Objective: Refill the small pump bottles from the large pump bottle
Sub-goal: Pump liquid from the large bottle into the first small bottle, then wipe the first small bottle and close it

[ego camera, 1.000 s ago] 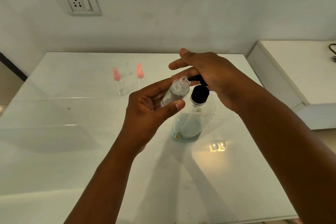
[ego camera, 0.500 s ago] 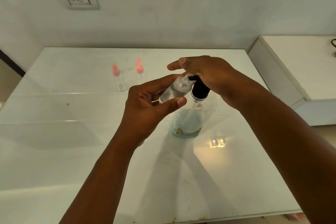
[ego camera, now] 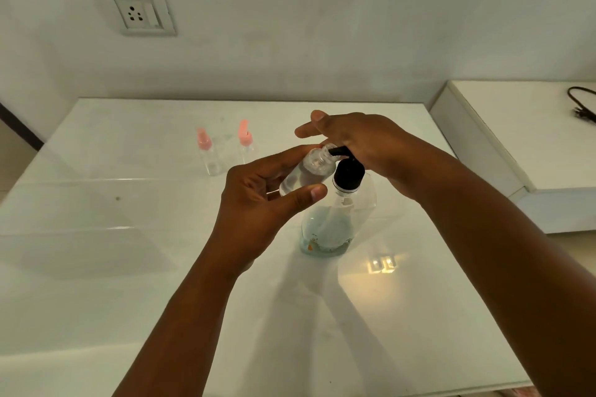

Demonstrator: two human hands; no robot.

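A large clear pump bottle (ego camera: 329, 229) with a black pump head (ego camera: 348, 172) stands mid-table, a little liquid in its base. My left hand (ego camera: 258, 203) grips a small clear bottle (ego camera: 306, 174), uncapped and tilted, its open neck at the black spout. My right hand (ego camera: 361, 142) rests palm-down on top of the pump head, fingers straight. Two small clear bottles with pink pump caps, one on the left (ego camera: 206, 155) and one on the right (ego camera: 245, 143), stand further back on the table.
The white glossy table (ego camera: 129, 267) meets a wall with a power socket (ego camera: 138, 11). A lower white shelf (ego camera: 516, 138) stands to the right with a black cable (ego camera: 582, 105) on it. A light reflection (ego camera: 382, 263) shines near the big bottle.
My right hand pressed the pump head down half a second ago and has risen again. The small bottle stays at the spout in my left hand.
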